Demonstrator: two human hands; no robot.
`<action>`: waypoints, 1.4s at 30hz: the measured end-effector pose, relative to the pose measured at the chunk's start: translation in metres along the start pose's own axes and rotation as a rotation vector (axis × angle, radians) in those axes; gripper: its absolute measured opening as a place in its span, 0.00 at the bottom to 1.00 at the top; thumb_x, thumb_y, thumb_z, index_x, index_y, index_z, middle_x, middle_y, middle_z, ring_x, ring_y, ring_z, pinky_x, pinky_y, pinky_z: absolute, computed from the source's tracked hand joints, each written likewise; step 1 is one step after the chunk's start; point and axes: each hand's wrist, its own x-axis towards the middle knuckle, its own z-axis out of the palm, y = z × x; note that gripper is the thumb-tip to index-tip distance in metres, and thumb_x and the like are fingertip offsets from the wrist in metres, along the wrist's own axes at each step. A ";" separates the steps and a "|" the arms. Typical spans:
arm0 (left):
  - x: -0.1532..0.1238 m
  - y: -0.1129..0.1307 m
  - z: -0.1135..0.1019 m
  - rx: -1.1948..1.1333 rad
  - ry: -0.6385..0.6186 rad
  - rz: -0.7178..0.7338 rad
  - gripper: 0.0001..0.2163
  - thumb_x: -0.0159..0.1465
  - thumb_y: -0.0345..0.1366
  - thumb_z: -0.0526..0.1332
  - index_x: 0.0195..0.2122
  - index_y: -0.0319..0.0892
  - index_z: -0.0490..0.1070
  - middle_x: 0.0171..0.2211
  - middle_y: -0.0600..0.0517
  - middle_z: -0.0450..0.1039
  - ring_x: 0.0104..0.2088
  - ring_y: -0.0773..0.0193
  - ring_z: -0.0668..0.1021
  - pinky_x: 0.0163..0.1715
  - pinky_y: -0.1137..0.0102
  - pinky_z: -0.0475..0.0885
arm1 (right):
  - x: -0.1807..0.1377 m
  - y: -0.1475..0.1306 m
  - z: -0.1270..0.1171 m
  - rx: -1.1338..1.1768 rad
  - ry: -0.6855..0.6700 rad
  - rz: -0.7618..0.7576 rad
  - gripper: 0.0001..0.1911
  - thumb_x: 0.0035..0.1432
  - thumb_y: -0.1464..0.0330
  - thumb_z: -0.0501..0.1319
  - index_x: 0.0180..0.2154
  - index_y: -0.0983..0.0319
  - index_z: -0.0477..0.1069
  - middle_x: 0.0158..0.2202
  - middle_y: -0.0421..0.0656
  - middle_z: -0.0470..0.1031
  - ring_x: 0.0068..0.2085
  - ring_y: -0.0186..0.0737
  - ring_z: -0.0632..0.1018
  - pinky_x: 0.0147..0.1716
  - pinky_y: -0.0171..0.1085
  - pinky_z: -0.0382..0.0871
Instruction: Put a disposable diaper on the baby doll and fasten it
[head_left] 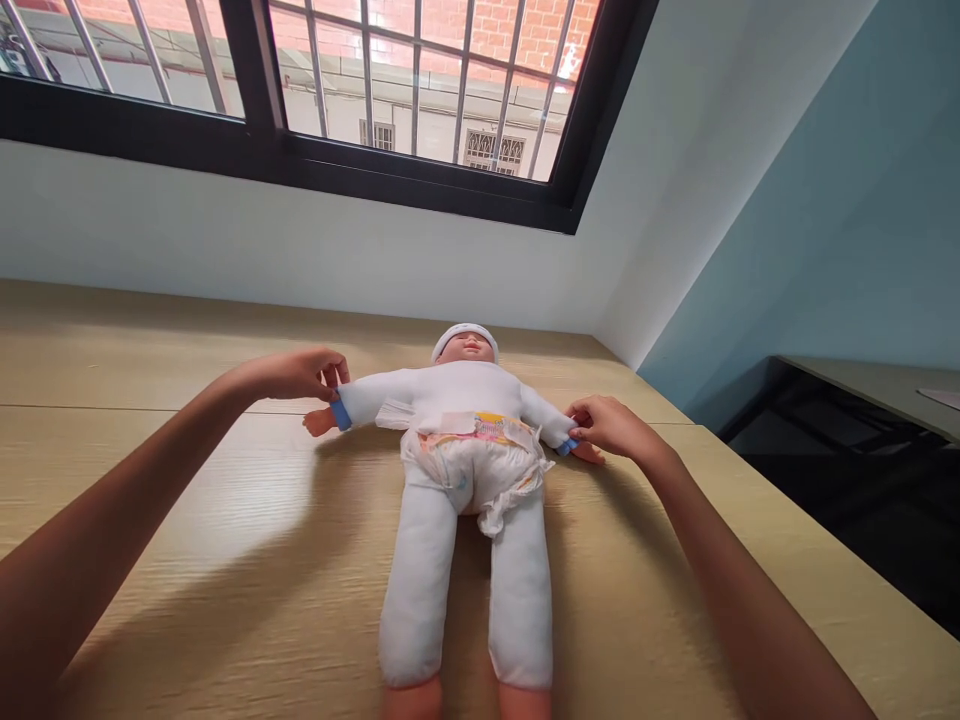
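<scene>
A baby doll (469, 385) with a white cloth body and a white cap lies on its back on the wooden table, arms spread and legs toward me. Around its hips sits a white diaper (480, 465) with a colourful waistband; one tab sticks out at the left. My left hand (304, 375) has its fingers closed at the doll's arm on the left, just above the blue cuff (341, 414). On the other side, my right hand (611, 425) pinches the opposite arm near its blue cuff. The doll's feet are cut off by the lower edge.
The light wooden table (225, 560) runs back to a white wall under a dark-framed window (427, 185) with bars outside. At the right, beyond the table's edge, stands a dark desk (862, 390) against a blue wall (847, 230).
</scene>
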 end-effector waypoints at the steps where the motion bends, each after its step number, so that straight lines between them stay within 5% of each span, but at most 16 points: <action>1: 0.000 0.000 0.000 0.003 -0.006 -0.001 0.18 0.44 0.45 0.58 0.35 0.43 0.69 0.36 0.50 0.74 0.38 0.57 0.76 0.33 0.70 0.67 | 0.000 0.000 0.000 -0.008 0.002 -0.003 0.10 0.46 0.76 0.62 0.33 0.60 0.78 0.30 0.42 0.79 0.33 0.42 0.77 0.31 0.32 0.64; 12: 0.004 0.010 0.014 -0.032 0.017 0.000 0.21 0.45 0.51 0.59 0.36 0.43 0.66 0.40 0.48 0.74 0.43 0.53 0.75 0.36 0.68 0.69 | 0.001 -0.003 0.005 -0.116 0.099 -0.014 0.09 0.46 0.78 0.58 0.27 0.62 0.74 0.32 0.43 0.78 0.35 0.42 0.75 0.29 0.33 0.58; 21: 0.007 0.013 0.026 -0.068 0.041 0.057 0.18 0.42 0.49 0.58 0.31 0.43 0.61 0.31 0.52 0.69 0.34 0.58 0.73 0.31 0.69 0.65 | 0.001 -0.007 0.013 -0.114 0.182 0.009 0.07 0.47 0.78 0.55 0.27 0.61 0.64 0.30 0.44 0.74 0.31 0.40 0.71 0.27 0.34 0.53; 33: 0.007 0.013 0.026 -0.095 0.012 0.077 0.15 0.45 0.46 0.57 0.30 0.44 0.60 0.24 0.56 0.64 0.28 0.63 0.68 0.27 0.71 0.60 | 0.008 0.010 0.016 0.090 0.177 0.053 0.08 0.49 0.74 0.58 0.31 0.60 0.60 0.33 0.42 0.72 0.32 0.38 0.72 0.26 0.32 0.59; 42: 0.006 0.013 0.019 -0.073 -0.047 0.032 0.21 0.43 0.52 0.59 0.34 0.43 0.62 0.34 0.50 0.71 0.35 0.57 0.73 0.31 0.70 0.65 | -0.005 0.019 -0.011 0.303 0.119 -0.038 0.13 0.55 0.67 0.61 0.43 0.61 0.65 0.42 0.46 0.75 0.43 0.41 0.76 0.38 0.36 0.71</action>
